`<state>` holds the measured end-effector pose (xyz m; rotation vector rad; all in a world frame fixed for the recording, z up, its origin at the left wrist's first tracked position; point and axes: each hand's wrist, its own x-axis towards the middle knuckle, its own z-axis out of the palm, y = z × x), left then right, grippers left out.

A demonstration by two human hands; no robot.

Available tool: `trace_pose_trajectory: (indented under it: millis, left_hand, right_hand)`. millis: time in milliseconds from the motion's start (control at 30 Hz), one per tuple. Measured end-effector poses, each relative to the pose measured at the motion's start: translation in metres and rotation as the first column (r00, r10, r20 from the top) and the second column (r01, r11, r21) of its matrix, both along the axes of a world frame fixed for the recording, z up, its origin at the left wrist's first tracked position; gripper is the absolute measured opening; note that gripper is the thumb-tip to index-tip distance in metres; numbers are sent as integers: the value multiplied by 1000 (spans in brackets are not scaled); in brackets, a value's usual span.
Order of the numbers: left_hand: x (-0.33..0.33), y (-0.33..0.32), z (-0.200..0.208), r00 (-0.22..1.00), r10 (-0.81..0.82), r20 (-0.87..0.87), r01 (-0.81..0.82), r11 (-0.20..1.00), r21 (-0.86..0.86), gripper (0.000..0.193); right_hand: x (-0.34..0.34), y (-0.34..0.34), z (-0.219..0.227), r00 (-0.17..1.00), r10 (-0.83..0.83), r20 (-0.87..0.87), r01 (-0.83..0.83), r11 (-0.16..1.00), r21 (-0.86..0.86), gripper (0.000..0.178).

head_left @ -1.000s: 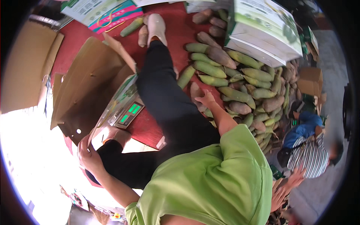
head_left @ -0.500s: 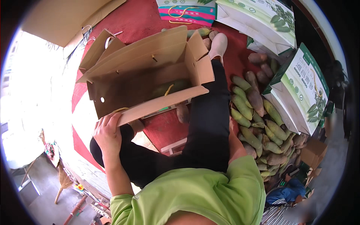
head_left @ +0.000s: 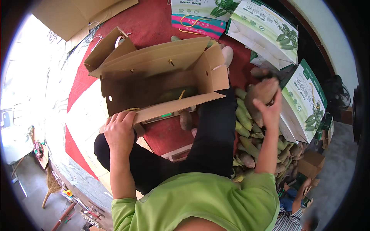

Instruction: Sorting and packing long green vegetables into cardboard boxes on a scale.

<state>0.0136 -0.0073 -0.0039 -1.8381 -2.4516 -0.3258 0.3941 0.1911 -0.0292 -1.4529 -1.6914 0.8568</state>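
Note:
My left hand (head_left: 120, 129) is closed over the near flap of an open cardboard box (head_left: 154, 109), gripping it by the left corner. Inside the box lies a green radish (head_left: 178, 93), partly in shadow. To the right, my right hand (head_left: 271, 108) is wrapped round a large brownish radish (head_left: 264, 92), lifted over the heap. Beneath it spreads a pile of green and brown radishes (head_left: 243, 115). Under the box, a scale (head_left: 166, 115) shows a lit green display.
White-and-green gift bags (head_left: 302, 104) stand along the right and the far side, by a pink-and-blue bag (head_left: 196, 24). More cardboard (head_left: 63, 17) lies far left. One loose radish (head_left: 185, 121) rests between my legs. At lower right another person's arm (head_left: 298, 196) shows.
My right hand has come up from behind my right leg and now holds a brown radish above the pile. My left hand stays on the box flap. The view has shifted slightly.

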Motion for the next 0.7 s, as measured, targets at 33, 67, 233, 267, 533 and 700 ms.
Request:
trace_pose_trajectory:
  millis: [33, 67, 233, 267, 533, 700]
  left_hand:
    - [0, 1, 1, 1000, 3, 3, -3, 1000, -3, 18]
    - [0, 0, 1, 1000, 0, 6, 0, 1000, 1, 18]
    - [-4, -2, 3, 1000, 9, 23, -8, 999, -50, 15]
    - [-4, -2, 4, 1000, 1, 25, 0, 999, -47, 15]
    - [-5, 5, 4, 999, -9, 48, 13, 995, -103, 14]
    - [-5, -6, 3, 999, 2, 49, 4, 993, -114, 15]
  right_hand:
    - [-9, 8, 27, 995, 49, -82, -47, 998, 33, 87]
    - [-22, 16, 50, 987, 133, -86, -124, 987, 107, 88]
    - [-125, 29, 126, 822, 567, 61, -566, 800, 199, 91]
    - [-149, 34, 127, 722, 656, 218, -691, 680, 245, 88]
    - [-293, 51, -2, -117, 862, 494, -873, 147, -465, 79]
    - [-315, 38, -61, -348, 784, 514, -708, 140, -692, 72]
